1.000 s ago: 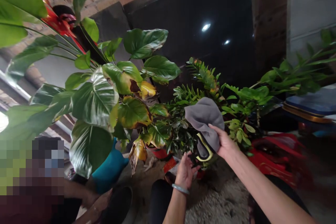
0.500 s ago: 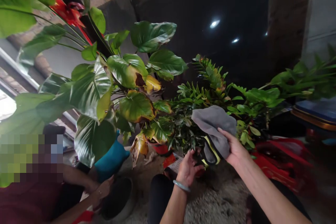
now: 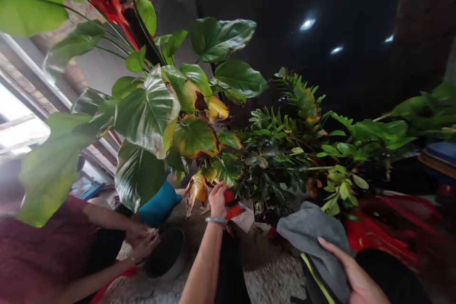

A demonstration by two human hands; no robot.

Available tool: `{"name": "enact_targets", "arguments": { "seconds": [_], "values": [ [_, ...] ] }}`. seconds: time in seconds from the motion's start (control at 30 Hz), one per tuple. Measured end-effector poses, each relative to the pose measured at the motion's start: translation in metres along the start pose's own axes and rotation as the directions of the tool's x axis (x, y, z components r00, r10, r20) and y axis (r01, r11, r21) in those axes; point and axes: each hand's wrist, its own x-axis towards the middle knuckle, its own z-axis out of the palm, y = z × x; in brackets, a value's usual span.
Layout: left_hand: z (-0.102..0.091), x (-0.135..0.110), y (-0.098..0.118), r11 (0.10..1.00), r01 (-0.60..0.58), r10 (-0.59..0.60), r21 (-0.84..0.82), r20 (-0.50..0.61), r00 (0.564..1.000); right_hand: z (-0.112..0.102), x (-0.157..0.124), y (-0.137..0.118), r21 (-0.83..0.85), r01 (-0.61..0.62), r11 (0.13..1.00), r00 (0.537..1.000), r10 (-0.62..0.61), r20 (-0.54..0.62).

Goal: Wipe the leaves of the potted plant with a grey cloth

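Note:
At the lower right my right hand [image 3: 344, 263] is closed on a grey cloth [image 3: 317, 230] with black and yellow edging, which hangs in loose folds. My left hand [image 3: 217, 201], with a pale bangle on its wrist, reaches up to the lower leaves of a large potted plant. Its fingers are loosely bent, with nothing visible in them, and their tips lie close to a green leaf [image 3: 225, 171]. A drooping yellow-brown leaf [image 3: 195, 192] hangs just left of this hand. Behind the hand, part of a red pot [image 3: 228, 196] shows.
A co-worker's hands [image 3: 144, 242] are at the left, beside a dark bucket [image 3: 166, 254]. Bushy green plants [image 3: 274, 152] fill the middle and right. A red bag [image 3: 381, 232] lies at the right. A dark glossy panel [image 3: 285, 4] stands behind the plants.
My left hand has moved left, away from the cloth, up to the large plant's lower leaves. My right hand has drawn the cloth down and to the right, and the view has shifted slightly.

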Motion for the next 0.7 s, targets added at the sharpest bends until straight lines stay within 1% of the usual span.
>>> {"name": "enact_targets", "arguments": {
  "seconds": [0.1,0.2,0.27,0.33,0.4,0.47,0.53,0.57,0.6,0.63,0.7],
  "values": [
    [0.013,0.011,0.011,0.998,0.068,-0.068,-0.002,0.01,0.998,0.005,-0.005,0.001,-0.018,0.024,1.0,1.0,-0.024,-0.007],
    [0.025,0.011,0.006,0.994,0.108,-0.109,0.005,0.05,0.993,0.005,-0.012,0.005,-0.005,-0.012,1.0,1.0,0.012,0.0],
    [0.024,0.01,0.0,0.993,0.117,-0.118,0.021,0.061,0.991,0.002,-0.016,0.005,-0.001,-0.058,0.998,0.998,0.058,-0.01],
    [0.012,0.01,-0.003,0.992,0.115,-0.117,0.057,0.034,0.993,0.0,-0.018,0.004,-0.007,-0.089,0.996,0.995,0.089,-0.036],
    [-0.007,0.013,-0.003,0.988,0.108,-0.105,0.112,-0.027,0.994,-0.001,-0.018,0.001,-0.015,-0.084,0.996,0.995,0.083,-0.056],
    [-0.028,0.018,-0.003,0.981,0.097,-0.081,0.165,-0.097,0.992,-0.002,-0.018,0.0,-0.029,-0.048,0.998,0.997,0.046,-0.068],
    [-0.04,0.021,-0.007,0.978,0.085,-0.06,0.189,-0.135,0.989,-0.002,-0.019,0.0,-0.066,0.007,0.998,0.997,-0.012,-0.077],
    [-0.04,0.022,-0.01,0.98,0.081,-0.056,0.184,-0.135,0.989,-0.001,-0.02,0.0,-0.09,0.032,0.995,0.996,-0.039,-0.08],
    [-0.035,0.022,-0.014,0.983,0.078,-0.058,0.167,-0.122,0.991,0.002,-0.022,0.0,-0.111,0.053,0.992,0.995,-0.062,-0.076],
    [-0.027,0.021,-0.018,0.988,0.076,-0.063,0.138,-0.098,0.993,0.006,-0.026,-0.002,-0.125,0.072,0.99,0.994,-0.081,-0.071],
    [-0.003,0.018,-0.027,0.996,0.076,-0.075,0.049,-0.02,0.997,0.022,-0.036,-0.009,-0.126,0.11,0.986,0.993,-0.115,-0.032]
  ]
}}
